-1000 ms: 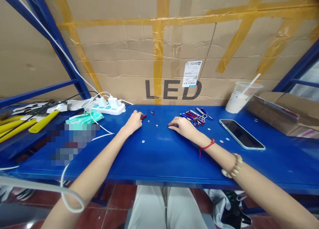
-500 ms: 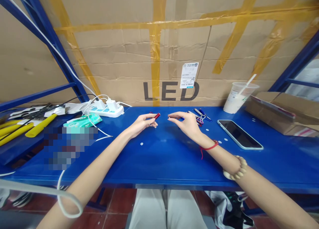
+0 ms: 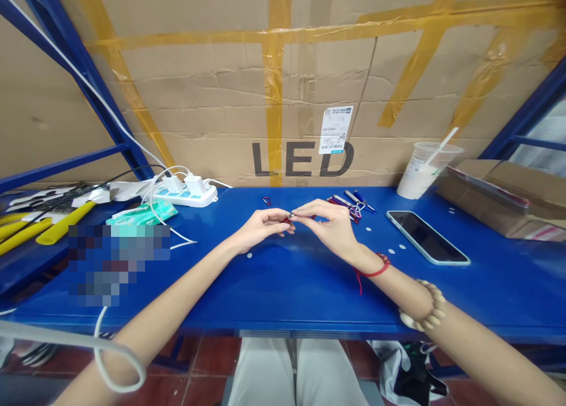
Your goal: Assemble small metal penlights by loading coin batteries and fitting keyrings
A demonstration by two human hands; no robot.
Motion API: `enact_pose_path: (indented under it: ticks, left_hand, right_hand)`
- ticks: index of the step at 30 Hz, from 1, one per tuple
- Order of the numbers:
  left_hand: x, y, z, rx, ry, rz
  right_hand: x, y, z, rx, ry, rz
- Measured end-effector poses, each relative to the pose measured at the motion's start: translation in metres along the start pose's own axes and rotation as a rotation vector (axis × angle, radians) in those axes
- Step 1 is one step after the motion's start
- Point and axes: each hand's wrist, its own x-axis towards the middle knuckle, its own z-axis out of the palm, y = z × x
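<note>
Over the middle of the blue table (image 3: 283,288), my left hand (image 3: 262,229) is closed on a small red cylindrical piece (image 3: 286,220), mostly covered by the fingers. My right hand (image 3: 329,220) meets it from the right, thumb and fingertips pinched at the piece's metallic end; whether they hold a separate small part is too small to tell. A little red carabiner (image 3: 266,201) lies on the table behind my left hand. Beyond my right hand lie several slim pens and carabiners (image 3: 354,203) in a loose group.
A phone (image 3: 427,238), a plastic cup with a straw (image 3: 420,173) and an open cardboard box (image 3: 504,203) are on the right. At left are a power strip (image 3: 194,197), a green packet (image 3: 141,217), cables and yellow-handled tools (image 3: 66,223).
My left hand has moved slightly right and down with the red piece. My right hand has shifted left, so the fingertips now meet. The red carabiner now shows fully.
</note>
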Motion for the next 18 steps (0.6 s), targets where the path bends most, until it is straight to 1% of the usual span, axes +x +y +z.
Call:
enact_pose_path:
  ticks: [4, 9, 13, 18]
  left_hand:
    - [-0.0001, 0.0004, 0.0013, 0.015, 0.019, -0.018]
    - [-0.0002, -0.0014, 0.0016, 0.007, 0.023, -0.03]
    - [-0.0002, -0.0023, 0.0019, 0.01, 0.02, -0.035]
    - [0.0008, -0.0038, 0.0027, 0.008, 0.039, -0.054]
  right_hand:
    - [0.0003, 0.0006, 0.0003, -0.001, -0.031, -0.027]
    - [0.0029, 0.0009, -0.0026, -0.008, -0.046, 0.018]
    - [0.0048, 0.0022, -0.005, 0.021, -0.111, 0.03]
    - [0.0059, 0.0022, -0.0065, 0.004, -0.19, 0.103]
